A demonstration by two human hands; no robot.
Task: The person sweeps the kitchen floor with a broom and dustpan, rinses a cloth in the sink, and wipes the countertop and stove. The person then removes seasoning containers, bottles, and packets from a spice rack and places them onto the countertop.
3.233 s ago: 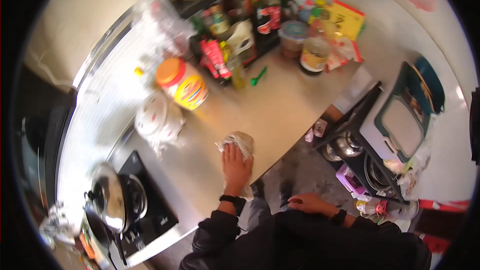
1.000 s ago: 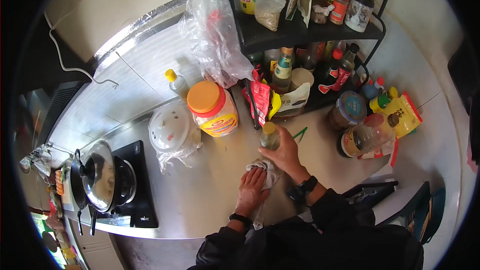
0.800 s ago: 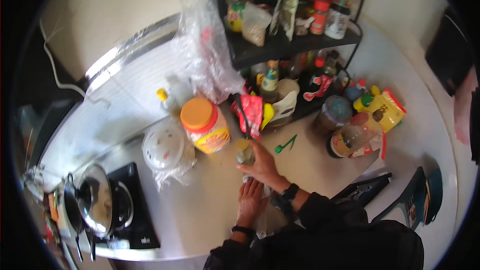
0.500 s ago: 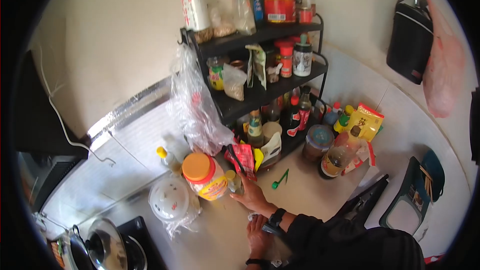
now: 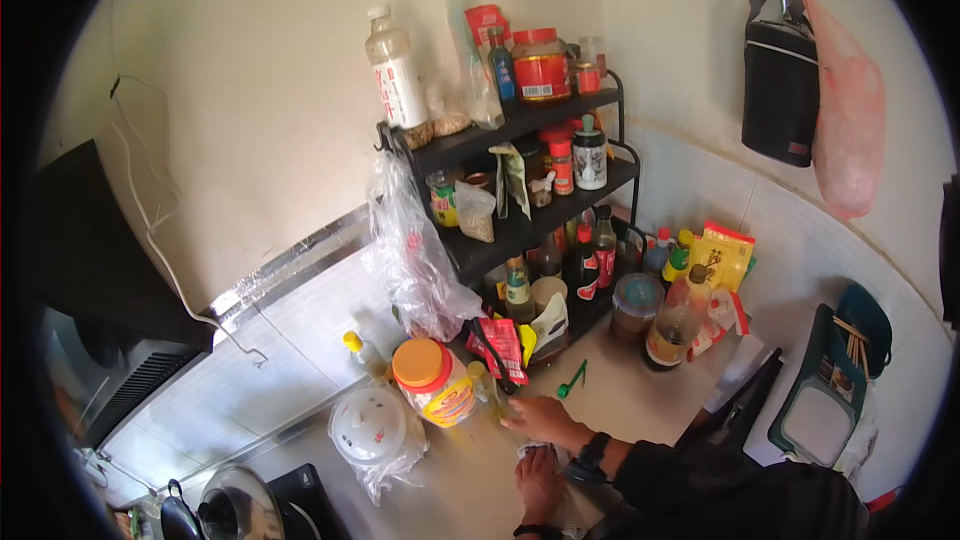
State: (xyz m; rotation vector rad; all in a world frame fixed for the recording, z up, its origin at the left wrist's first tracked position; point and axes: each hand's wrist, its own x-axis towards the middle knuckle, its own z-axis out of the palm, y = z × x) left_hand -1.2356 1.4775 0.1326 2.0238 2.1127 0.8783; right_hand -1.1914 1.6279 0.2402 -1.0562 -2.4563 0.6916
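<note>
My right hand (image 5: 545,420), wearing a dark wristwatch, reaches over the counter with its fingers stretched out. Its fingertips are beside the base of a small glass bottle (image 5: 484,390) with a yellowish cap; whether they touch is unclear. Just below, my left hand (image 5: 540,485) lies low on the counter with its fingers bent over a whitish crumpled cloth (image 5: 533,448). Left of the bottle stands a large jar (image 5: 440,390) with an orange lid. A green measuring spoon (image 5: 573,380) lies beyond my right hand.
A black rack (image 5: 520,230) holds bottles, jars and bags. A lidded white pot (image 5: 370,425) in plastic stands left, near a glass-lidded pan (image 5: 240,508). To the right are a brown-liquid bottle (image 5: 670,335), a round container (image 5: 636,305) and a green-edged board (image 5: 815,410).
The view has tilted, shifting the scene. My right hand has drawn back from around the small bottle to beside its base. My left hand stays low on the cloth.
</note>
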